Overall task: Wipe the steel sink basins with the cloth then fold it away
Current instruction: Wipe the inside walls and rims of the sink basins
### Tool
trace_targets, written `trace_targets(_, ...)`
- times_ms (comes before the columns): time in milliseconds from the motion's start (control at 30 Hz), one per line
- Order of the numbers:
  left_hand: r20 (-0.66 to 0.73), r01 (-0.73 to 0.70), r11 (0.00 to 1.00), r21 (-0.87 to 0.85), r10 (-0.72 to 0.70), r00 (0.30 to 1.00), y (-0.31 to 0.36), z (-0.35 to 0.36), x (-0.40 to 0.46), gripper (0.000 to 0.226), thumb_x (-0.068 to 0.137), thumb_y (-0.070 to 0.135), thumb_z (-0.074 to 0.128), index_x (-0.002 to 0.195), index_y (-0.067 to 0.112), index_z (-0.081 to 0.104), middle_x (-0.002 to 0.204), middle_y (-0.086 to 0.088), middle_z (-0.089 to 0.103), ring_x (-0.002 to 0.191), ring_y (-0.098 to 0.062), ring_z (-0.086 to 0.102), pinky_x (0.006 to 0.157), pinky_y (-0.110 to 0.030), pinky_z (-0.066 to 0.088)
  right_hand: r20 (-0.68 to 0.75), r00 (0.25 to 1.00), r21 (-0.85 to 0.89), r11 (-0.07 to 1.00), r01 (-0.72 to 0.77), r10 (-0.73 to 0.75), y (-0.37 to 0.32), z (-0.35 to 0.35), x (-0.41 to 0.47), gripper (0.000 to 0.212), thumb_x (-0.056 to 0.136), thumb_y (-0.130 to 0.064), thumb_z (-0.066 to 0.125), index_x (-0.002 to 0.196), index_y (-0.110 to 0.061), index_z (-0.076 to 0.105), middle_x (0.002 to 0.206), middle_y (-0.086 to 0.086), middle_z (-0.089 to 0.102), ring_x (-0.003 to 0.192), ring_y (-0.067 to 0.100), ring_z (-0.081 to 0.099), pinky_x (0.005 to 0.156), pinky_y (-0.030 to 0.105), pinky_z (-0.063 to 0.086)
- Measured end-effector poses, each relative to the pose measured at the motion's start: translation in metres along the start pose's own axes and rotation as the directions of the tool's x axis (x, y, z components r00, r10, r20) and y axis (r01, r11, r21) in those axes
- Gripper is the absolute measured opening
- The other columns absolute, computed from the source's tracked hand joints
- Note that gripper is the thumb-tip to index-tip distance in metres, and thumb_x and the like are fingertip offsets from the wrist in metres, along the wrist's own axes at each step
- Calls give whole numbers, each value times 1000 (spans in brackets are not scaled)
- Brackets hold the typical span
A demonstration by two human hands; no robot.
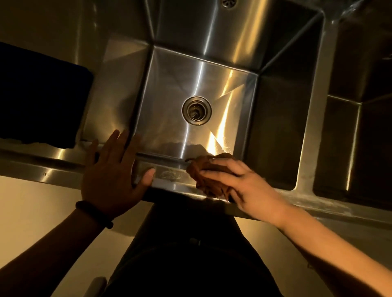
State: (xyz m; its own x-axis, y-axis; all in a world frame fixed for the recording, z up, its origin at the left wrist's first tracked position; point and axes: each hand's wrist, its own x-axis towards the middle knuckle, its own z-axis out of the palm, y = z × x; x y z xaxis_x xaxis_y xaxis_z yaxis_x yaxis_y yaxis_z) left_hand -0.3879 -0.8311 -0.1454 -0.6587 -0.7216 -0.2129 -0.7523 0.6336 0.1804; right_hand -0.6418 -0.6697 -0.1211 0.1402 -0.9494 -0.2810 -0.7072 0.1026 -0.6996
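A deep steel sink basin [169,118] lies below me, with a round drain [196,110] in the middle of its floor. My right hand [239,186] is closed on a bunched brown cloth [209,169] and presses it onto the basin's front rim. My left hand [112,169] rests flat on that same front rim [165,173] at the basin's left corner, fingers spread and holding nothing. A second basin [364,148] lies to the right, mostly in shadow.
A dark rectangular object [40,97] lies on the steel drainboard to the left of the basin. A steel divider [314,118] separates the two basins. An overflow grille [228,3] shows on the back wall. My dark trousers stand against the sink's front.
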Motion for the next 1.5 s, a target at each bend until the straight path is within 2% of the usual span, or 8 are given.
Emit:
trace_targets(300,-80,-68,998,-3,67,995,-2,3,-4,74,87,57,39,143,8,37,143,-19,43,132,-35,41,104,-58,31,-141,981,-215,963,-163,134,28,-3,-84,79,71,-7,78,133,-39,41,144,3,41,138,30,31,104,56,39)
trace_targets(533,-137,-176,966,-191,152,979,16,-6,-2,73,87,52,43,142,6,36,143,-22,40,129,-40,40,101,-61,33,-253,967,-227,969,-96,37,10,13,-96,36,81,-13,53,113,-30,58,128,2,55,138,29,31,109,65,21)
trace_targets(700,-142,-390,883,-259,365,920,92,-26,27,76,84,56,41,144,10,34,147,-18,37,136,-35,34,108,-57,30,-224,973,-176,980,-92,51,6,-12,-116,26,81,-8,56,101,-21,66,128,-2,54,139,22,32,110,57,30)
trace_targets(867,-238,-555,751,-359,501,832,178,-40,48,67,91,51,36,148,18,28,154,-8,29,143,-24,23,115,-50,22,-576,801,161,983,-83,162,-8,-53,-123,20,86,-29,60,100,-19,70,124,-1,59,129,23,44,108,47,36)
trace_targets(1000,-240,-543,696,-470,491,837,225,-42,72,58,95,46,33,147,22,27,154,-2,26,143,-19,21,116,-45,24,-493,868,-324,915,-239,52,23,-80,-118,23,87,-26,51,98,-24,72,136,0,52,142,27,24,117,51,8)
trace_targets(1200,56,-393,743,-542,498,865,275,-2,109,52,99,34,36,149,23,24,158,0,13,145,-19,11,117,-44,23,-420,782,289,884,-367,461,58,-64,-126,79,79,20,45,129,-41,46,154,-12,26,144,3,12,117,34,16)
trace_targets(1300,153,-346,768,-538,493,856,296,12,113,57,100,38,34,151,24,13,160,3,-3,147,-19,-4,119,-43,17,-508,594,420,782,-461,623,70,-62,-115,60,96,-10,47,137,-47,26,159,-8,9,144,5,8,118,37,16)
trace_targets(1500,151,-281,782,-556,427,891,319,33,107,80,94,50,41,151,23,-9,155,3,-30,142,-18,-27,114,-34,2,-425,614,541,730,-416,665,90,-57,-95,53,101,-31,33,148,-37,9,157,-7,21,140,13,31,114,40,31)
